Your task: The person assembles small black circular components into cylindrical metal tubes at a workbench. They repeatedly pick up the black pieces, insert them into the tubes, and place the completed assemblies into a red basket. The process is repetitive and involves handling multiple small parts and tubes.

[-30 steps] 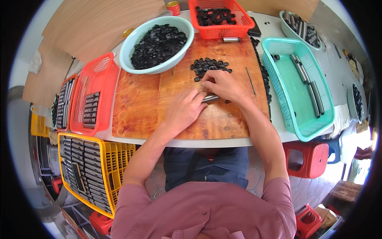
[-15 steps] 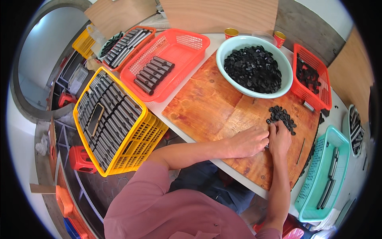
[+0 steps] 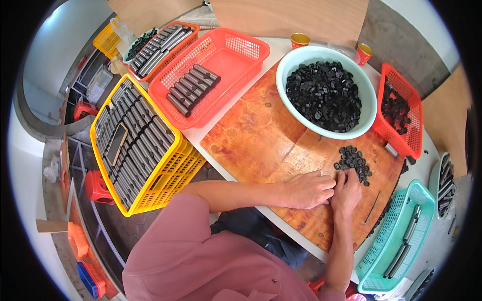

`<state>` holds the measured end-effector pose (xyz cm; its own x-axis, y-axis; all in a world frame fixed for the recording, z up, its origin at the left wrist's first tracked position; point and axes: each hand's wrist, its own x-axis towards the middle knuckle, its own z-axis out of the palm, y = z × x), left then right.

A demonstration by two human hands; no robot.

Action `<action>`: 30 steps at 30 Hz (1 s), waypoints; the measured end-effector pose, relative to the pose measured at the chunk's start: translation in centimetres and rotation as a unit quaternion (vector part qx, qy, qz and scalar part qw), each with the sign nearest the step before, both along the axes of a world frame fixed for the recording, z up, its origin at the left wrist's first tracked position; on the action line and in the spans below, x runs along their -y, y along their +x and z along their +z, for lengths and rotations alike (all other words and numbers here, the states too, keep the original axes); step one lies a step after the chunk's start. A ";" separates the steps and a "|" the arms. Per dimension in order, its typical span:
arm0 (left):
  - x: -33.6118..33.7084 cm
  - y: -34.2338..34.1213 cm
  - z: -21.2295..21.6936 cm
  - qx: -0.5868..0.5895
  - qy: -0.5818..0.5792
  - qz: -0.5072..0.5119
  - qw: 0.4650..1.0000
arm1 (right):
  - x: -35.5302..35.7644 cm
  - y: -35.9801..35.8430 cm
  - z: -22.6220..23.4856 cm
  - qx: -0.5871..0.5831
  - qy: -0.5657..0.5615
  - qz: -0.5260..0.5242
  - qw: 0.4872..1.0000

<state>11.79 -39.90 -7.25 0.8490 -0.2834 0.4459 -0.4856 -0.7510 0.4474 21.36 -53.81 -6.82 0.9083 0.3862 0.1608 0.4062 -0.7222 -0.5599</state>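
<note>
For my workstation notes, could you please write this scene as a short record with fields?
Surface: wooden board
Left hand: left hand over the board, fingers curled
Right hand: right hand close beside it, fingers bent; anything held is mostly hidden
Loose parts: pile of small black parts just beyond the hands
Bowl: pale bowl holding many black parts
Left side: red basket with a row of metal tubes; yellow crate packed with tubes
Right side: thin rod on the board; teal basket with tubes
</note>
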 end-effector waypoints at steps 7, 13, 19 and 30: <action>-0.1 0.9 0.0 -0.048 -0.069 -0.002 0.996 | 0.2 0.9 0.6 -0.002 -0.023 0.003 1.000; -0.3 0.9 0.6 -0.019 -0.043 0.013 0.999 | -0.3 1.2 0.9 0.000 -0.040 0.000 0.999; 0.2 0.0 0.4 -0.028 -0.016 0.013 0.999 | 0.1 0.3 0.6 0.004 -0.019 0.003 1.000; 0.4 0.4 0.6 0.025 -0.008 0.029 0.999 | 0.4 1.1 1.0 -0.067 0.040 -0.031 0.996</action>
